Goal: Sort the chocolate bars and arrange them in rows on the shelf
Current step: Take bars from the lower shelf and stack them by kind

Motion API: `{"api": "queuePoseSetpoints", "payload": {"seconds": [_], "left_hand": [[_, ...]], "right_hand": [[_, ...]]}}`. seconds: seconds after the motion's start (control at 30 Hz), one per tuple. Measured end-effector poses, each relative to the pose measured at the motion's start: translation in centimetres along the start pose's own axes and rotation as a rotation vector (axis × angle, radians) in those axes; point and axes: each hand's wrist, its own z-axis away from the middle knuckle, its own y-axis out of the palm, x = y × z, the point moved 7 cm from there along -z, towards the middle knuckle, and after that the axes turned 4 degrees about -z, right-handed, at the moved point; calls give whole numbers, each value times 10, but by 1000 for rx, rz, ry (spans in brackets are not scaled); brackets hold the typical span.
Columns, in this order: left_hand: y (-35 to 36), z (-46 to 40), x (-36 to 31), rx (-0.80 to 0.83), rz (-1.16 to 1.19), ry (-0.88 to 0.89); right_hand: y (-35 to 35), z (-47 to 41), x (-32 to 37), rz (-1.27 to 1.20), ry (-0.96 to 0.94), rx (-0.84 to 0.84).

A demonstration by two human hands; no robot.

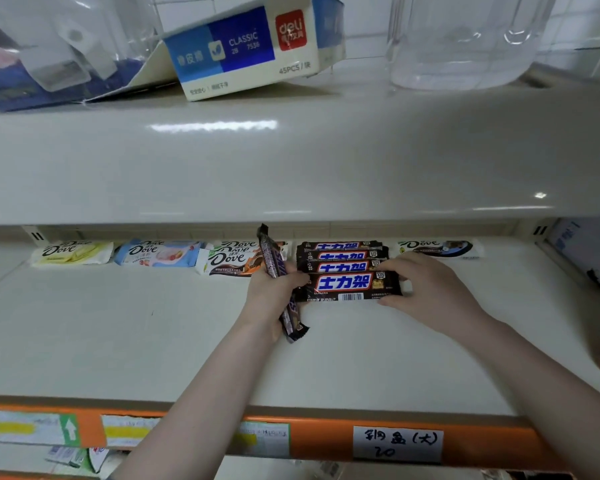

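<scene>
- Chocolate bars are lying along the back of the shelf, and the Snickers row is serving as the landmark: four dark bars are lining up from the back wall toward the front edge.
- Left of that row, three groups of Dove bars are sitting: orange closest, then blue, then yellow; one more Dove bar is lying to its right.
- The right hand is pinching the right end of the front Snickers bar, fingers curled around it.
- The left hand is gripping spare bars upright while its fingertips are steadying the front bar's left end.
- To do this well, the person should be pushing the front bar back until it is touching the one behind, keeping both ends square with the row and the label facing up.
</scene>
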Motion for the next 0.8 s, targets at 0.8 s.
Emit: {"api": "queuePoseSetpoints", "payload": {"seconds": [0.8], "left_hand": [[-14,3,-10,-100,-60,176]], "right_hand": [[4,-3,-3,9,86,-15]]}}
